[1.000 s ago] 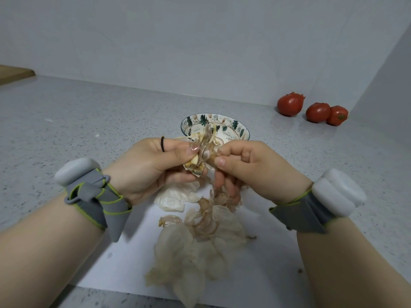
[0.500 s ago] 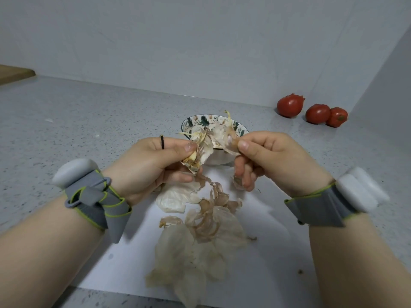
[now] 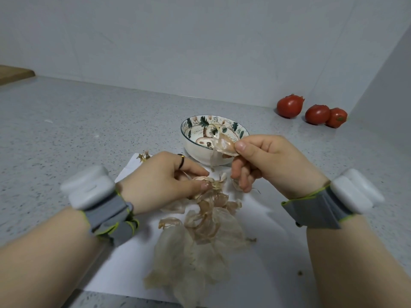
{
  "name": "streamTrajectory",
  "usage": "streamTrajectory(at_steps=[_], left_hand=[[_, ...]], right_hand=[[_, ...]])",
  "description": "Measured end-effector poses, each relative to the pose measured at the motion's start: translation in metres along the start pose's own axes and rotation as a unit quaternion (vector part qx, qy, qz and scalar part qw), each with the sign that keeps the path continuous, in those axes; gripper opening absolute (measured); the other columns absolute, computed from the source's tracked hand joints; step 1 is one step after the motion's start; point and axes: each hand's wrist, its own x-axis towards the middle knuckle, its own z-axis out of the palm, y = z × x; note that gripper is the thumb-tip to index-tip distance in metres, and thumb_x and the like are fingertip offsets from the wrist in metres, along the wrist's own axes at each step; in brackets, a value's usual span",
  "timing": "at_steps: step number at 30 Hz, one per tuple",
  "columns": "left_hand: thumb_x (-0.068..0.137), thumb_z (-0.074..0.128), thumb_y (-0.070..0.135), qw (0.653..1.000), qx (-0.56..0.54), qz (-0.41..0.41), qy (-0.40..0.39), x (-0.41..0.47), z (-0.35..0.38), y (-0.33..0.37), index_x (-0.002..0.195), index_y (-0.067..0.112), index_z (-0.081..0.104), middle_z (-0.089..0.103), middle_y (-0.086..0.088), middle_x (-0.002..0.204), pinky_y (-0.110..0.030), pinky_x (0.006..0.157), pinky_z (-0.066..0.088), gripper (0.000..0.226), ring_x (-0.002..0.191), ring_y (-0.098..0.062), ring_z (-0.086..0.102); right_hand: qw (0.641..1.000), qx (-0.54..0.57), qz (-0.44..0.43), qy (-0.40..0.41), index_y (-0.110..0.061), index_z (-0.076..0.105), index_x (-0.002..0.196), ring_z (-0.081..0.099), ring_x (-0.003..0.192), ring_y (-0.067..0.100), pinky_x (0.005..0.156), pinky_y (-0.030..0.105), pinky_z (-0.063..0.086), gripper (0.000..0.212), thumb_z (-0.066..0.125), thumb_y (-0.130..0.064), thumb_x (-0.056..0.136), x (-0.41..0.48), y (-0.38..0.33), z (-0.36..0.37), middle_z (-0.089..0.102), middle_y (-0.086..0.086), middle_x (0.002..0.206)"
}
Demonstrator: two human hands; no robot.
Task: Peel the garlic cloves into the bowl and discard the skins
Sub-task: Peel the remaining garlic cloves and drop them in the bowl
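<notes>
The left hand (image 3: 164, 181) is positioned low over the white sheet (image 3: 273, 252), with thumb and curled fingers gripping a partly skinned garlic clove (image 3: 201, 179); loose skin hangs from the clove toward the sheet. A dark ring (image 3: 181, 161) sits on one finger of this hand. The right hand (image 3: 269, 161) is raised just beside the patterned bowl (image 3: 189, 138), on its near right side. Its thumb and forefinger pinch a detached piece of skin (image 3: 224, 145), which overlaps the bowl rim in this view. The remaining right fingers are curled downward; whether they hold anything cannot be determined. The bowl stands at the far edge of the sheet, and its painted interior makes it unclear whether peeled cloves lie inside. A pile of skins (image 3: 200, 238) lies on the sheet between the two forearms, reaching to the near edge. Each wrist carries a grey strap with a white module. Three tomatoes (image 3: 317, 114) rest near the right corner of the speckled countertop (image 3: 66, 130), well apart from the bowl
</notes>
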Motion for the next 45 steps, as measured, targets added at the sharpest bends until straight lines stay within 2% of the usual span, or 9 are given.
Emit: streamTrajectory(at_steps=[6, 10, 17, 23, 31, 35, 39, 42, 45], left_hand=[[0.066, 0.072, 0.026, 1.0, -0.017, 0.024, 0.01, -0.002, 0.002, 0.005, 0.076, 0.034, 0.065, 0.068, 0.021, 0.06, -0.007, 0.059, 0.048, 0.015, 0.062, 0.0, 0.063], [0.055, 0.062, 0.028, 0.98, -0.193, 0.04, 0.042, -0.004, -0.001, 0.013, 0.093, 0.017, 0.063, 0.07, 0.009, 0.061, -0.019, 0.054, 0.054, 0.04, 0.058, -0.007, 0.065], [0.051, 0.064, 0.016, 0.963, -0.246, 0.066, 0.084, -0.006, 0.0, 0.017, 0.07, 0.011, 0.064, 0.066, 0.004, 0.051, -0.014, 0.048, 0.05, 0.019, 0.049, -0.004, 0.061], [0.051, 0.064, 0.015, 0.95, -0.285, 0.075, 0.1, -0.005, -0.003, 0.016, 0.067, 0.012, 0.063, 0.069, 0.001, 0.057, -0.016, 0.052, 0.052, 0.017, 0.057, -0.009, 0.066], [0.05, 0.066, 0.011, 0.946, -0.278, 0.115, 0.123, -0.006, -0.001, 0.016, 0.067, 0.011, 0.07, 0.07, 0.005, 0.058, -0.014, 0.059, 0.053, 0.018, 0.059, -0.004, 0.065], [0.06, 0.073, -0.004, 0.953, -0.213, 0.158, 0.144, -0.005, 0.0, 0.012, 0.067, 0.018, 0.07, 0.07, 0.014, 0.063, -0.008, 0.059, 0.049, 0.023, 0.062, 0.0, 0.065], [0.06, 0.072, 0.016, 0.952, -0.113, 0.203, 0.197, -0.003, 0.0, 0.007, 0.066, 0.025, 0.07, 0.068, 0.025, 0.078, -0.008, 0.066, 0.047, 0.011, 0.075, 0.003, 0.064], [0.064, 0.063, 0.029, 0.942, -0.04, 0.246, 0.227, -0.002, 0.0, 0.005, 0.091, 0.032, 0.064, 0.064, 0.033, 0.083, -0.008, 0.074, 0.046, 0.027, 0.083, 0.005, 0.062], [0.067, 0.061, 0.029, 0.936, -0.011, 0.266, 0.228, -0.002, -0.001, 0.005, 0.094, 0.032, 0.063, 0.063, 0.033, 0.082, -0.007, 0.074, 0.046, 0.027, 0.084, 0.006, 0.062]], right_hand=[[1.0, -0.007, 0.011, -0.021, -0.009, 0.057, 0.066, 0.051, 0.035, 0.01, 0.038, 0.018, 0.044, 0.026, 0.043, -0.008, 0.089, 0.0, 0.001, 0.001, 0.059, 0.001, 0.045], [0.999, -0.006, 0.014, -0.045, -0.008, 0.058, 0.069, 0.054, 0.037, 0.009, 0.039, 0.018, 0.045, 0.019, 0.047, -0.006, 0.085, -0.001, 0.001, 0.005, 0.06, 0.001, 0.045], [0.998, 0.03, 0.0, -0.053, -0.003, 0.06, 0.074, 0.057, 0.039, 0.01, 0.043, 0.021, 0.049, 0.01, 0.054, 0.004, 0.079, 0.001, 0.002, 0.017, 0.061, 0.001, 0.045], [0.997, 0.068, -0.044, -0.002, -0.005, 0.062, 0.074, 0.059, 0.044, 0.009, 0.047, 0.019, 0.051, 0.017, 0.054, 0.01, 0.076, 0.002, 0.002, 0.02, 0.064, 0.0, 0.05], [0.996, 0.073, -0.054, 0.027, -0.006, 0.065, 0.074, 0.06, 0.048, 0.008, 0.049, 0.016, 0.052, 0.019, 0.052, 0.006, 0.08, 0.001, 0.0, 0.021, 0.064, -0.001, 0.052], [0.994, 0.099, -0.033, 0.039, -0.005, 0.064, 0.074, 0.061, 0.047, 0.008, 0.048, 0.016, 0.051, 0.017, 0.052, 0.005, 0.08, 0.001, 0.001, 0.022, 0.065, 0.0, 0.053], [0.987, 0.157, 0.014, 0.044, -0.004, 0.061, 0.068, 0.06, 0.044, 0.008, 0.044, 0.015, 0.05, 0.015, 0.054, 0.0, 0.08, 0.001, 0.003, 0.026, 0.064, 0.002, 0.05], [0.979, 0.197, 0.04, 0.017, -0.003, 0.06, 0.071, 0.061, 0.046, 0.008, 0.047, 0.016, 0.052, 0.014, 0.051, -0.004, 0.082, 0.001, 0.003, 0.028, 0.065, 0.003, 0.053], [0.975, 0.216, 0.05, 0.008, -0.002, 0.06, 0.074, 0.061, 0.047, 0.008, 0.048, 0.016, 0.052, 0.015, 0.049, -0.006, 0.083, 0.0, 0.002, 0.028, 0.066, 0.003, 0.055]])
